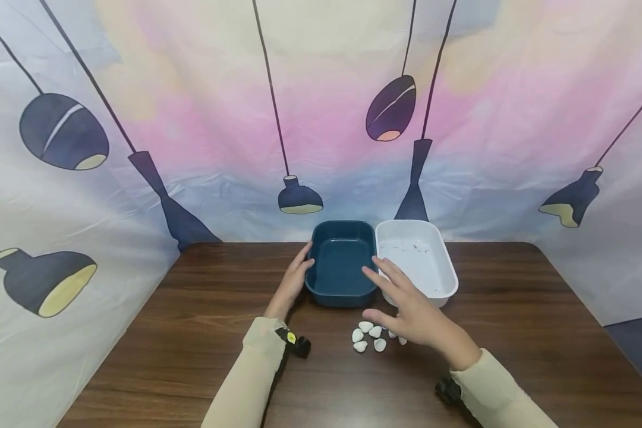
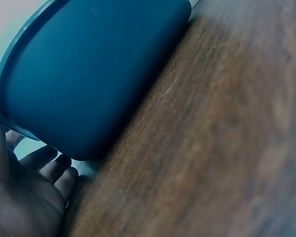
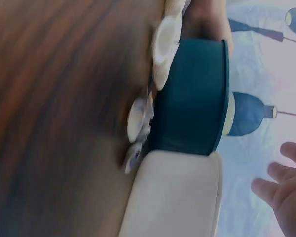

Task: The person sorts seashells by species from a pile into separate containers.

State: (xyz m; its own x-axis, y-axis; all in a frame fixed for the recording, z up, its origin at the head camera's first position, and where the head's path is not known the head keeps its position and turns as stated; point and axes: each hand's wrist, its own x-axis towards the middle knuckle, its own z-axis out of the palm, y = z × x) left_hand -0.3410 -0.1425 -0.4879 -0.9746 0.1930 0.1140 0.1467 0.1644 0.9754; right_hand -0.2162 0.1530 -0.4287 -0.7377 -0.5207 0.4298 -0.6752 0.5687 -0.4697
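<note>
A dark teal rectangular basin stands on the table, its inside bare in the head view. My left hand holds it by its left side, thumb at the rim. The left wrist view shows fingers bent at the end of the basin. Against its right side stands a white basin with small dark specks inside. Spread and raised, my right hand holds nothing and overlaps both basins in the head view. Several small white seashells lie on the table, some hidden below that hand.
The brown wooden table ends at a fabric backdrop printed with hanging lamps, close behind both basins. Black wrist straps with cameras sit at both cuffs, the left camera near the table surface.
</note>
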